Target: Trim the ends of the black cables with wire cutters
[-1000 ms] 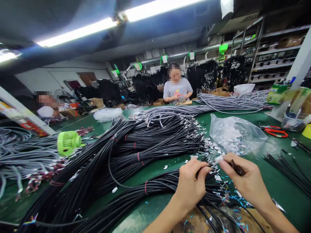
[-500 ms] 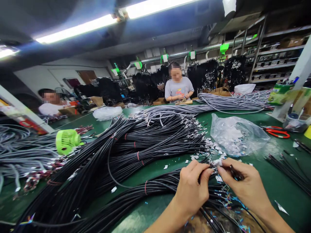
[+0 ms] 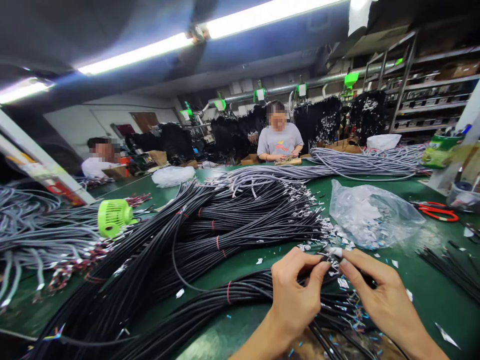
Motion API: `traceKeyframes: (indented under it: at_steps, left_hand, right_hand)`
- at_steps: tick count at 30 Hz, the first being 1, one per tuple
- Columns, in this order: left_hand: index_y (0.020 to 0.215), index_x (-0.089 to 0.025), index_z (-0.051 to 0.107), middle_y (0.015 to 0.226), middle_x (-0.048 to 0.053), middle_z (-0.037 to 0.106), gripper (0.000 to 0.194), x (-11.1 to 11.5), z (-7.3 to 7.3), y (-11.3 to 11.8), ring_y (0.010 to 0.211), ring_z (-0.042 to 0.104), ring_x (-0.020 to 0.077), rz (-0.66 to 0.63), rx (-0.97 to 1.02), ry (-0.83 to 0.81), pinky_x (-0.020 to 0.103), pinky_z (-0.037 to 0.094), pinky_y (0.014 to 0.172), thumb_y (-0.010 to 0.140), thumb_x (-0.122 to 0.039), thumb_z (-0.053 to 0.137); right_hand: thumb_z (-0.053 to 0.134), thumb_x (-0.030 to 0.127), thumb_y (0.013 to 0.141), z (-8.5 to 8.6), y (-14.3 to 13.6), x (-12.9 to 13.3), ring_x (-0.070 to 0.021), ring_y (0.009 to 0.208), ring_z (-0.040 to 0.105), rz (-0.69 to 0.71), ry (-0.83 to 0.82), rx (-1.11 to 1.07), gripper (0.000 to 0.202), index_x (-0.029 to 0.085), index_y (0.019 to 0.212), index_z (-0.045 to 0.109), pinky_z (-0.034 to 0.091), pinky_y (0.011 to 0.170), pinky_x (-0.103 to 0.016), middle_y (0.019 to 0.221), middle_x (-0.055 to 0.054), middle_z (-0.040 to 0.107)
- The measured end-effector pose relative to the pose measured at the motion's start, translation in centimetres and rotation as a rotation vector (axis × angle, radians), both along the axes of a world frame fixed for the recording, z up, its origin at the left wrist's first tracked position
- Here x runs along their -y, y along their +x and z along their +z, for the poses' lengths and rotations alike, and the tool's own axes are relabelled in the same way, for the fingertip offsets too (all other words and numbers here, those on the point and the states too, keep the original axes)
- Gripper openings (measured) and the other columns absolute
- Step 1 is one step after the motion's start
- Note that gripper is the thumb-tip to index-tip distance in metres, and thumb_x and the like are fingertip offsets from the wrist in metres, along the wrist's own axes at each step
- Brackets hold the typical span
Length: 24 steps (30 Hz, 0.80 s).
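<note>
Just now, the white piece (image 3: 335, 251) in our right hand (image 3: 378, 285) has come closer to the left fingertips than it was a second ago, and it lies at the tip of the dark cable (image 3: 324, 258). We take this to mean that both hands are busy with the same cable end. Our left hand (image 3: 296, 290) has thumb and forefinger pinched together on that cable; the right pinches the white piece and has something dark (image 3: 369, 280) tucked under its palm, too hidden to name. The cable tip is over the near, right-hand part of the desk (image 3: 427, 295), just beyond the loose ends of a red-banded black bundle (image 3: 202, 302) and on our side of the clear plastic bag (image 3: 375, 220).

As for writing, we can read none of it. The green can (image 3: 438, 150) by the desk's right edge bears pale marks too blurred to make out, the pale post (image 3: 56, 180) at the left has red and yellow printing, and the co-worker's grey shirt (image 3: 279, 142) shows an orange-red print beyond the far edge.
</note>
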<state>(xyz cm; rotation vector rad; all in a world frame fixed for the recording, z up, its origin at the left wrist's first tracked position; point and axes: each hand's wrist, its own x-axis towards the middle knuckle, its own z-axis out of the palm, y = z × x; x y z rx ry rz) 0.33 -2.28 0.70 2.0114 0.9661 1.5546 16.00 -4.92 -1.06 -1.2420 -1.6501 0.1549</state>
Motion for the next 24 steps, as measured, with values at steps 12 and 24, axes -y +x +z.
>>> traceKeyframes:
  at_steps: [12, 24]
  left_hand:
    - [0.071, -0.011, 0.069, 0.062, 0.004, 0.061, 0.015, 0.0, -0.3, 0.1, 0.054, 0.052, 0.0112, -0.022, 0.005, -0.074, 0.021, 0.039, 0.051, 0.081, -0.018, 0.061]
    - [0.056, -0.014, 0.051, 0.051, -0.004, 0.037, 0.045, -1.0, 1.0, -1.2, 0.05, 0.032, 0.0084, -0.415, -0.074, -0.464, 0.023, 0.024, 0.05, 0.093, -0.037, 0.039]
  right_hand:
    - [0.057, 0.027, 0.086, -0.1, -0.2, 0.1, -0.016, 0.08, 0.068, -0.019, 0.01, 0.005, 0.016, 0.024, 0.094, 0.071, 0.054, 0.065, -0.021, 0.081, -0.001, 0.07]
    - [0.065, 0.026, 0.08, 1.0, 0.8, 0.5, -0.0146, 0.074, 0.068, -0.039, 0.17, 0.035, 0.024, 0.024, 0.104, 0.066, 0.056, 0.065, -0.021, 0.089, -0.002, 0.072]
